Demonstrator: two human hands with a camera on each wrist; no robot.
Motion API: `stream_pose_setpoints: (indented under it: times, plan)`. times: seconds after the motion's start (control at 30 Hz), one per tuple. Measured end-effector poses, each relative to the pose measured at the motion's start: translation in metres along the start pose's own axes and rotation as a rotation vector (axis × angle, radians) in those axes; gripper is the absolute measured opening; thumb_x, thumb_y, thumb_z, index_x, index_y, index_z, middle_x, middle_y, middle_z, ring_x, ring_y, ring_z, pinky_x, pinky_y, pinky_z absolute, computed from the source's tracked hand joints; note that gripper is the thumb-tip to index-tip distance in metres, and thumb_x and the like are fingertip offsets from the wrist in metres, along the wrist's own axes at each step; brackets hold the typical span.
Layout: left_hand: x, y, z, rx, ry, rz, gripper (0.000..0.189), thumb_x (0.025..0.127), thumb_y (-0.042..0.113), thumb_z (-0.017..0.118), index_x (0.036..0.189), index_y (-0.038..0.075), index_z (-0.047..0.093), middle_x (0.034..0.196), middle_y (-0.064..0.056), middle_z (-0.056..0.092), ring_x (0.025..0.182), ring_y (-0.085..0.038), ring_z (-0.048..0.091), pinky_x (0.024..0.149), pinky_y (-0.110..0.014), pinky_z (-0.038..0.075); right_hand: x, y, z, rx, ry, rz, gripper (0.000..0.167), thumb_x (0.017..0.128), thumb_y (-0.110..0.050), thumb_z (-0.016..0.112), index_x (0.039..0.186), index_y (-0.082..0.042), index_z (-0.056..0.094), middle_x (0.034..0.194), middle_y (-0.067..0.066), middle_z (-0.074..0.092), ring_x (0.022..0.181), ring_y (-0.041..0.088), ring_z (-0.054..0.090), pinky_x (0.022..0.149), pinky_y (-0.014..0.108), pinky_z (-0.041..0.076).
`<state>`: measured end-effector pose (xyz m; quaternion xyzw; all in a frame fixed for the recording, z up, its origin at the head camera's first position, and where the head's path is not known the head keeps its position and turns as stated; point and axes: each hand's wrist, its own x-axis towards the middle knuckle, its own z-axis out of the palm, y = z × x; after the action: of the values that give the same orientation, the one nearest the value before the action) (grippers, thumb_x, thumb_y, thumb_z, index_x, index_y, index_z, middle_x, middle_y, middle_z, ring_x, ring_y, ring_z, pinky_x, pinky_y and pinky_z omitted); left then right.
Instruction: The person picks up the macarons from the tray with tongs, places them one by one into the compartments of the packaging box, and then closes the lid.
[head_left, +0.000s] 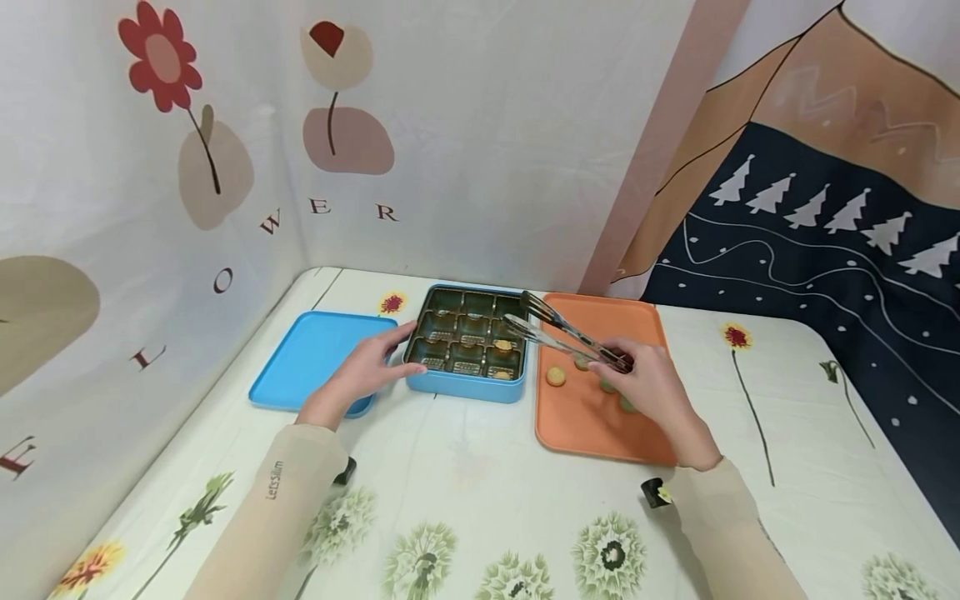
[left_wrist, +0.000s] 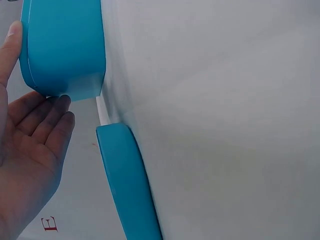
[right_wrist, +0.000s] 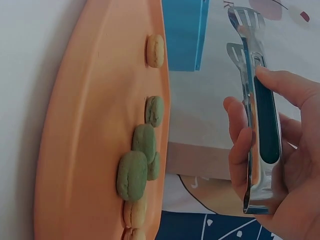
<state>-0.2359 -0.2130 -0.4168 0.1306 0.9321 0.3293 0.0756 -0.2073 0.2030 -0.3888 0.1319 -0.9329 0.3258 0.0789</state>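
Note:
My right hand grips metal tongs with slotted tips and a dark inset on the handle. The tips are apart over the right side of a blue box, with nothing between them. Inside the box, a gold-black divided insert has yellow macarons in its right column, middle and front compartments. My left hand rests at the box's left front corner, thumb along the rim and fingers loosely extended against the side. Below the tongs, a yellow macaron and several green macarons lie on an orange tray.
A blue lid lies left of the box, partly beneath my left hand and forearm. The orange tray stands close against the box's right side. Behind the table hangs a printed cloth wall; a flowered cloth covers the tabletop.

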Motion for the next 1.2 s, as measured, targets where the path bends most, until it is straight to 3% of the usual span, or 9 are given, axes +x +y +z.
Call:
stream_pose_setpoints:
  times: [0.63, 1.2]
  plan:
    - [-0.001, 0.000, 0.000, -0.001, 0.005, 0.001, 0.091, 0.088, 0.045, 0.073, 0.160, 0.016, 0.025, 0.164, -0.017, 0.029, 0.148, -0.043, 0.029, 0.115, -0.063, 0.033, -0.014, 0.010, -0.016, -0.024, 0.045, 0.036, 0.034, 0.092, -0.027, 0.073, 0.118, -0.005, 0.070, 0.092, 0.010, 0.073, 0.078, 0.019, 0.058, 0.065, 0.025, 0.047]
    - [0.000, 0.000, 0.000, -0.001, 0.002, -0.005, 0.091, 0.088, 0.047, 0.072, 0.160, 0.017, 0.024, 0.164, -0.017, 0.027, 0.149, -0.043, 0.028, 0.115, -0.063, 0.033, -0.026, 0.020, -0.027, -0.036, 0.093, 0.043, 0.032, 0.091, -0.032, 0.073, 0.111, -0.007, 0.073, 0.093, 0.011, 0.075, 0.076, 0.018, 0.061, 0.060, 0.024, 0.047]
